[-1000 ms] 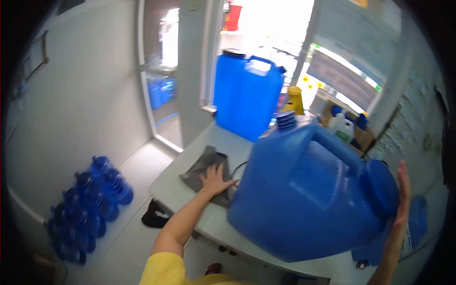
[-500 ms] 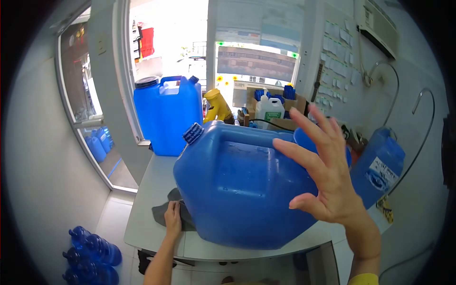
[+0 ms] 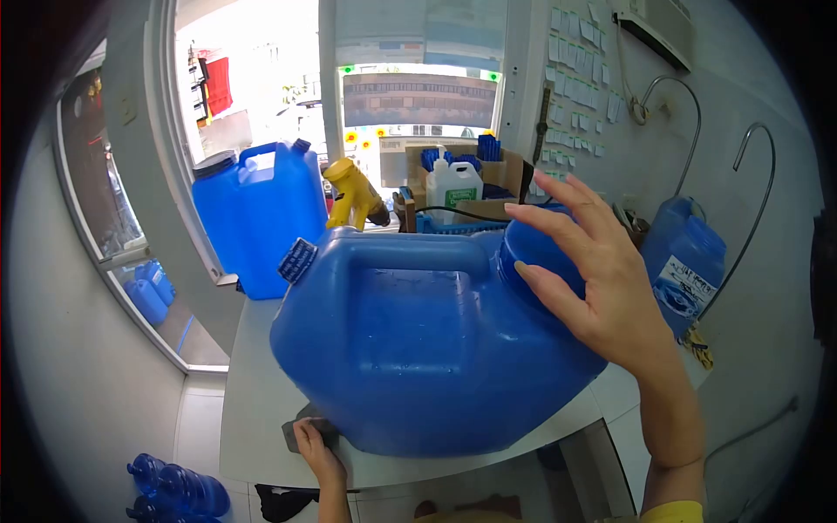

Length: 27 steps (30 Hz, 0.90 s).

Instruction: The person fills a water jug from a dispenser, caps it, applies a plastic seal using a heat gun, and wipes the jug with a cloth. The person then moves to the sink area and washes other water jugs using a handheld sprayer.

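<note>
A large blue jug (image 3: pixel 410 349) with water drops on its side rests tilted on the white table (image 3: pixel 253 383). Its small ribbed cap (image 3: pixel 297 261) points to the upper left, and its wide blue lid (image 3: pixel 545 261) is at the right. My right hand (image 3: pixel 593 270) is at that lid with fingers spread and curved around its near side; whether they press on it is unclear. Beneath the jug's lower left edge, my left hand (image 3: pixel 316 444) has its fingers closed on a grey cloth (image 3: pixel 296 433), most of which is hidden by the jug.
Another blue jug (image 3: pixel 261 218) stands upright behind at the left. A yellow heat gun (image 3: pixel 353 193), a white pump bottle (image 3: pixel 453 187) and a cardboard box (image 3: pixel 514 170) are at the back. A labelled blue jug (image 3: pixel 689 270) is at the right; several bottles (image 3: pixel 179 488) stand on the floor.
The view has swung right. The big jug has turned more level. My right hand has moved from the lid's outer side to its near side, and my left hand has gone from lying flat to gripping the cloth.
</note>
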Tool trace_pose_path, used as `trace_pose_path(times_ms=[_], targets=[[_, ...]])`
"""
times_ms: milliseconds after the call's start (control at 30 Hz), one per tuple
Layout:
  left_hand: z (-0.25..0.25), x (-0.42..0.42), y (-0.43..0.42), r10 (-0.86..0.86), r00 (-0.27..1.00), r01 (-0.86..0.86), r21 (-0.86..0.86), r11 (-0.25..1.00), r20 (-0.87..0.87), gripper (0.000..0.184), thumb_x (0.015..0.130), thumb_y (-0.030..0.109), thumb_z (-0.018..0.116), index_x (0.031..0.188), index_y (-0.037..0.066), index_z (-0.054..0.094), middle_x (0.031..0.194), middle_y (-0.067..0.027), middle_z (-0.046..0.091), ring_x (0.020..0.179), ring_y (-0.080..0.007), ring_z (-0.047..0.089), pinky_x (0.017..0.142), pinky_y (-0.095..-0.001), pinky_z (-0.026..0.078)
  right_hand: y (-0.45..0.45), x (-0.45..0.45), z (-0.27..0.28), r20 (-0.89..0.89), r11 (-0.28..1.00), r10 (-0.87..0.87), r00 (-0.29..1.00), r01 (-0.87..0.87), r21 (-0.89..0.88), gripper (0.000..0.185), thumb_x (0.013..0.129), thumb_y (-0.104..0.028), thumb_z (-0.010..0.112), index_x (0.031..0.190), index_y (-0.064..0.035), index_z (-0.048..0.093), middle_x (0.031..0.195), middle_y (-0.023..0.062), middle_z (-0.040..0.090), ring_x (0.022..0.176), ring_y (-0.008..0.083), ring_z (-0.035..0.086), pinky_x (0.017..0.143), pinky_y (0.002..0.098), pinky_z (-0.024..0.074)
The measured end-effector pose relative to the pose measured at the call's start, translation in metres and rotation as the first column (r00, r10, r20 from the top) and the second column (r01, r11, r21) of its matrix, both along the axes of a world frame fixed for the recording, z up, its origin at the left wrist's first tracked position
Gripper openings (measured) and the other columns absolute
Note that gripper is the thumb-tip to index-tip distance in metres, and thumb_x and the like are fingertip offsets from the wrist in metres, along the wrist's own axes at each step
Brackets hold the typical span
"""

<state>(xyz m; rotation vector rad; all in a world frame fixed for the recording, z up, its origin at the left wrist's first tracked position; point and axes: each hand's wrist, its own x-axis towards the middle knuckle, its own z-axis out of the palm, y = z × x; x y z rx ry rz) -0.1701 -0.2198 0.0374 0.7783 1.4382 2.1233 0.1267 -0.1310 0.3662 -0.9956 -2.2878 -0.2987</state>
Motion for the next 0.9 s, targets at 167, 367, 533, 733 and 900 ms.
trace_pose_path(times_ms=[167, 367, 533, 733, 900], targets=[[-0.005, -0.008, 0.004, -0.043, 0.999, 0.043, -0.012, 0.999, -0.016, 0.028, 0.099, 0.034, 0.041, 0.104, 0.007, 0.045, 0.096, -0.0012, 0.046, 0.094, -0.0124, 0.042, 0.088, -0.0272, 0.031, 0.035, 0.034, 0.019, -0.295, 0.834, 0.373, 0.880, -0.457, -0.309, 0.055, 0.088, -0.049, 0.051, 0.122, -0.0067, 0.058, 0.132, 0.0184, 0.050, 0.122, 0.0332, 0.049, 0.102, 0.0446, 0.0399], [0.011, 0.025, 0.021, 0.167, 0.986, -0.167, -0.020, 0.986, 0.023, 0.029, 0.098, 0.031, 0.041, 0.112, 0.005, 0.041, 0.107, -0.0064, 0.042, 0.099, -0.0159, 0.042, 0.091, -0.0296, 0.033, 0.107, 0.038, -0.006, -0.624, 0.414, 0.442, 0.644, -0.764, -0.495, 0.066, 0.089, -0.052, 0.046, 0.126, 0.0019, 0.051, 0.122, 0.0241, 0.056, 0.116, 0.0324, 0.054, 0.098, 0.0413, 0.0443], [0.001, 0.037, 0.038, 0.251, 0.954, -0.268, 0.092, 0.959, 0.167, 0.034, 0.096, 0.033, 0.045, 0.115, 0.005, 0.040, 0.111, -0.0080, 0.041, 0.103, -0.0169, 0.042, 0.094, -0.0312, 0.032, 0.086, 0.043, -0.002, -0.562, 0.584, 0.334, 0.757, -0.634, -0.507, 0.063, 0.090, -0.052, 0.043, 0.124, 0.0015, 0.051, 0.122, 0.0246, 0.056, 0.116, 0.0329, 0.054, 0.099, 0.0411, 0.0434], [-0.008, 0.023, 0.039, 0.257, 0.961, -0.266, 0.081, 0.961, 0.105, 0.033, 0.094, 0.031, 0.049, 0.112, 0.005, 0.042, 0.105, -0.0073, 0.044, 0.096, -0.0167, 0.045, 0.089, -0.0301, 0.038, 0.051, 0.046, 0.023, 0.061, 0.853, 0.522, 0.851, -0.517, -0.071, 0.081, 0.071, -0.067, 0.063, 0.124, -0.0060, 0.054, 0.125, 0.0201, 0.056, 0.120, 0.0334, 0.051, 0.101, 0.0440, 0.0399], [-0.017, -0.003, 0.031, 0.292, 0.946, -0.318, -0.216, 0.923, -0.143, 0.035, 0.091, 0.028, 0.055, 0.114, 0.004, 0.042, 0.096, -0.0081, 0.050, 0.090, -0.0203, 0.051, 0.084, -0.0320, 0.042, 0.047, -0.040, 0.052, 0.020, 0.758, 0.602, 0.799, -0.563, -0.329, 0.075, 0.075, -0.059, 0.065, 0.126, -0.0051, 0.052, 0.120, 0.0194, 0.057, 0.113, 0.0333, 0.055, 0.096, 0.0430, 0.0442]])
